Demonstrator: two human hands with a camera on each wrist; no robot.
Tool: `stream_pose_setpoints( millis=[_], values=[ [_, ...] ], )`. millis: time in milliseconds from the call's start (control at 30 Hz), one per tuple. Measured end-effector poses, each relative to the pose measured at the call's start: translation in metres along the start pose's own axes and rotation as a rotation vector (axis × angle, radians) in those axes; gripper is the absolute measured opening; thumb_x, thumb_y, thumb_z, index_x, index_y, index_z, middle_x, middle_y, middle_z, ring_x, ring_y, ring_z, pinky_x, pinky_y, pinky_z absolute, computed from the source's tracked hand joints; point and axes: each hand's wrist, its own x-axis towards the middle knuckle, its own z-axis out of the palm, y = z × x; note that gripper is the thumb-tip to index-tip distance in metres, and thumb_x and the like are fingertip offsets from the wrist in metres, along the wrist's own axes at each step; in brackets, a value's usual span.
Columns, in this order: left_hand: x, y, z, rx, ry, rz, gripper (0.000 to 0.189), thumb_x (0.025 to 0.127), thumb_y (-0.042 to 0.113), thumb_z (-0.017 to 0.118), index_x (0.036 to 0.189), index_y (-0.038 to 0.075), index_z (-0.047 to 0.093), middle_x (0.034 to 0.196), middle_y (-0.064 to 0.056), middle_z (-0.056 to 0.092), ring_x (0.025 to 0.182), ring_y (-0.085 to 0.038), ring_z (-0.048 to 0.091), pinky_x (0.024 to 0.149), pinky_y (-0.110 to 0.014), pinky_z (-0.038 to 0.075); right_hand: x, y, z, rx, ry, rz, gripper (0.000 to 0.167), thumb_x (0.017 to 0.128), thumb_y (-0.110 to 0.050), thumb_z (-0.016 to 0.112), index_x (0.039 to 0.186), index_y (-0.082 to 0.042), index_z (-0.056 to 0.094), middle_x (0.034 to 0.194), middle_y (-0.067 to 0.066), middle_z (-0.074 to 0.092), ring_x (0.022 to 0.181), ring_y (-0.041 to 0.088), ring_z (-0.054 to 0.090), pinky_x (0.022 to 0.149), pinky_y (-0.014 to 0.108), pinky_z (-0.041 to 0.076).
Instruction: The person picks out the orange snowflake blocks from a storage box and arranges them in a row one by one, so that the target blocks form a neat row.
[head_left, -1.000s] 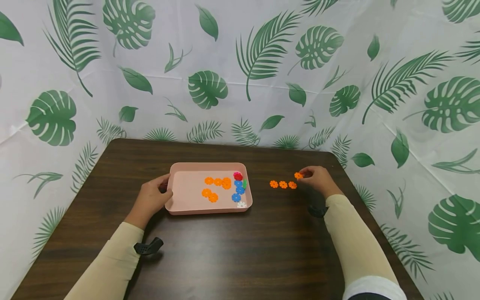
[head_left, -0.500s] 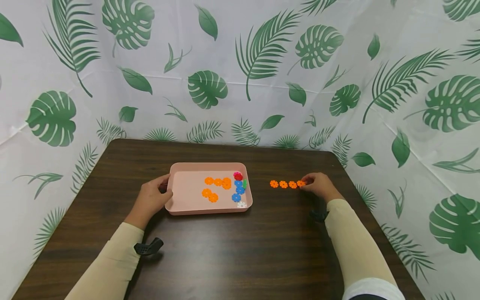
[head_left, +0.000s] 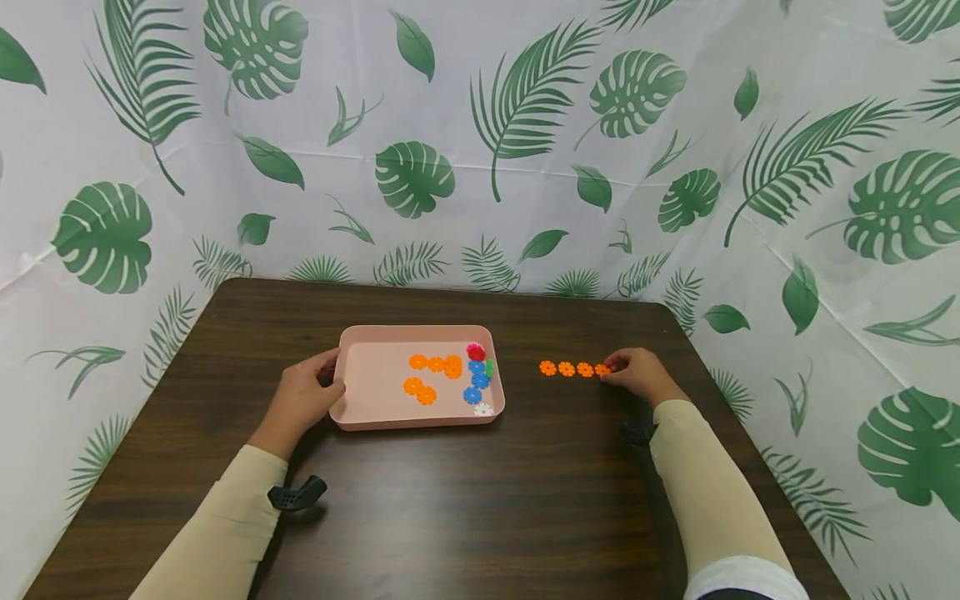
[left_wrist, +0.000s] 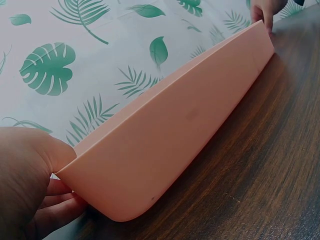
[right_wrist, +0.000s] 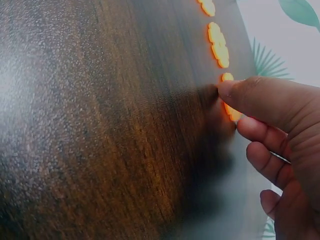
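My left hand (head_left: 303,397) grips the left end of a pink tray (head_left: 375,423), thumb over the rim and fingers under the outer wall (left_wrist: 165,130). Right of the tray, several orange flower-shaped discs lie in a row on the table. At the row's right end, my right hand (head_left: 641,373) pinches the last orange disc (head_left: 602,369) between thumb and fingers. The right wrist view shows that disc (right_wrist: 228,107) partly hidden behind the thumb, in line with a neighbouring disc (right_wrist: 218,45).
Inside the tray lie more orange discs (head_left: 426,395), blue discs (head_left: 472,395), a red disc (head_left: 477,354), a green piece (head_left: 490,367) and a white disc (head_left: 483,410). The dark wooden table (head_left: 420,517) ends at a leaf-patterned cloth (head_left: 315,192) behind and beside it.
My right hand has brought the orange disc down from above the row to its right end, beside the others. The left hand and tray have stayed still.
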Motion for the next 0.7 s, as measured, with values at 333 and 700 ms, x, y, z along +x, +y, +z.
stream_pose_setpoints(
  millis=[333, 700],
  values=[
    [0.0, -0.001, 0.001, -0.003, -0.001, -0.004, 0.062, 0.091, 0.013, 0.063, 0.149, -0.002, 0.052, 0.126, -0.025, 0.068, 0.114, -0.039, 0.064, 0.101, -0.056, 0.052, 0.001, -0.003, -0.004, 0.008, 0.021, -0.011, 0.041, 0.089, -0.027, 0.08, 0.12, -0.002, 0.07, 0.113, 0.018, 0.068, 0.102, 0.034, 0.062, 0.095, 0.052, 0.053],
    [0.001, -0.004, 0.001, -0.007, 0.009, 0.013, 0.06, 0.09, 0.011, 0.063, 0.148, -0.003, 0.053, 0.123, -0.024, 0.069, 0.112, -0.038, 0.065, 0.099, -0.055, 0.053, 0.008, -0.048, -0.033, 0.021, 0.088, -0.137, 0.052, 0.091, -0.037, 0.079, 0.13, -0.006, 0.067, 0.127, 0.018, 0.066, 0.115, 0.036, 0.06, 0.099, 0.056, 0.052]
  ],
)
